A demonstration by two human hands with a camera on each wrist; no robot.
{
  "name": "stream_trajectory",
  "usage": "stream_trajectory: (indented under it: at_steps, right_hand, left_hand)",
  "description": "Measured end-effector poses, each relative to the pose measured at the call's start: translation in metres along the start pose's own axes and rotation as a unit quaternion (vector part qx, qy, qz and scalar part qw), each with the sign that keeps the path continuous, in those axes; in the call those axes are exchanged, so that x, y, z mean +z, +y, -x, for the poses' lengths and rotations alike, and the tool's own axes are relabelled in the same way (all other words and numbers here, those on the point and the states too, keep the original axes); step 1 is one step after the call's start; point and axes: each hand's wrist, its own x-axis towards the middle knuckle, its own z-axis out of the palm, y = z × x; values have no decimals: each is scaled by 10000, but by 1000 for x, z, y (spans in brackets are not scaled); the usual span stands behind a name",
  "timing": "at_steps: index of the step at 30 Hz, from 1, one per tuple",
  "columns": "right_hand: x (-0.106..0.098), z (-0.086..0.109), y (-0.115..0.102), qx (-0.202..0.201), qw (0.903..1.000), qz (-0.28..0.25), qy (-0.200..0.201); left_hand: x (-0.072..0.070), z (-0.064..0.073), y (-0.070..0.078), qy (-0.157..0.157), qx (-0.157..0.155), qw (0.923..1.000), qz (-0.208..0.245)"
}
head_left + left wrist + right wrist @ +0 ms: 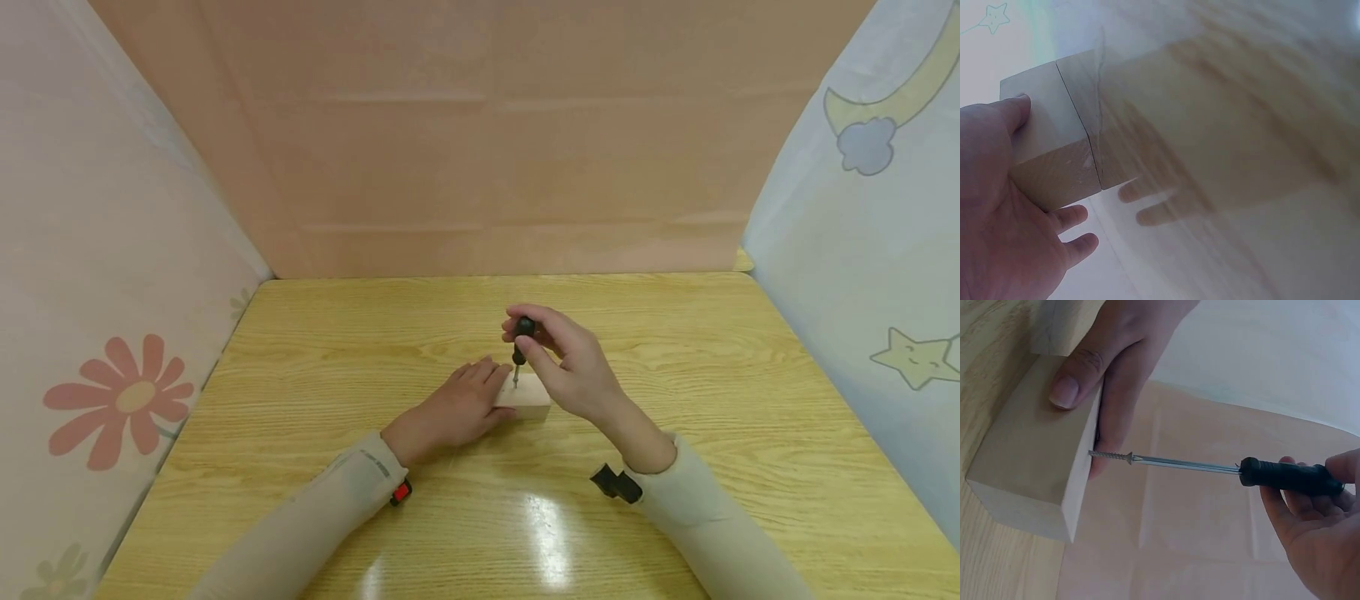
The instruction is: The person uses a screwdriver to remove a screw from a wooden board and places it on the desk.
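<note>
Place: a screened tabletop booth, apparently a makeshift recording station; whether inside a home, office or lab cannot be told.
Table point(337, 333): yellowish wood-grain top, with bright glare point(549, 537) from a light.
Back sheet point(487, 158): plain pinkish brown, creased in straight fold lines, closing off the far edge.
Left sheet point(127, 208): pale, printed with a pink flower point(137, 397), like nursery decor.
Right sheet point(847, 267): pale blue, with a cartoon moon point(918, 93), cloud point(866, 146) and smiling star point(917, 360).
Wrist devices point(617, 483): small black units at both sleeves, suggesting filming.
</note>
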Motion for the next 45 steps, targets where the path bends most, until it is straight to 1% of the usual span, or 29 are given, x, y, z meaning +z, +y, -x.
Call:
stream_trajectory:
  at_steps: [2,4,7,9,12,16,19,22,25,28,30,32,35,37,40,45]
  right_hand:
    - [1,1,1,-9,10000,-1,41]
    - [3,1,3,-73,9998,119,166]
    - [3,1,6,-201,9985,322,399]
    - [2,0,6,-265,9977,391,486]
    - [0,-2,5,-201,9988,239,371]
    - [-1,-3,1,106,9999,-112,20]
    - [1,0,2,157,9998,-81,-115]
    - [3,2,5,77,9999,130,9]
    - [4,3,6,54,9992,252,296]
    - [2,3,6,11,9986,272,454]
    - [1,2,5,-11,9990,247,373]
    - [-1,0,3,22,9997,139,205]
    - [-1,0,1,183,9998,-73,1]
    - [-1,0,0,261,9994,-219,-52]
    - [0,1,2,206,9996,-205,73]
    - [-1,1,5,65,9989,79,462]
  left_hand:
    - [0,0,0,62,53,10000,-1]
    - [0,0,-1,86,97,9999,-33]
    - [0,0,-1,67,104,9999,-59]
    - [0,0,-1,3,60,10000,-69]
    - [0,-1,-1,-68,-27,10000,-19]
    - [0,-1,-2,-139,-103,9998,61]
    - [0,0,-2,-134,-83,9999,66]
    - [0,0,-2,-73,-24,10000,26]
    - [0,1,-1,-44,0,10000,-13]
    - [1,1,0,-100,-45,9999,-25]
    - [1,0,0,-159,-99,9998,-9]
    - [1,0,-1,-194,-148,9997,21]
    - [1,0,-1,-211,-189,9996,66]
    - [1,0,-1,-188,-167,9997,76]
    - [0,1,0,-139,-105,9998,98]
    - [-1,1,1,-109,-71,9999,14]
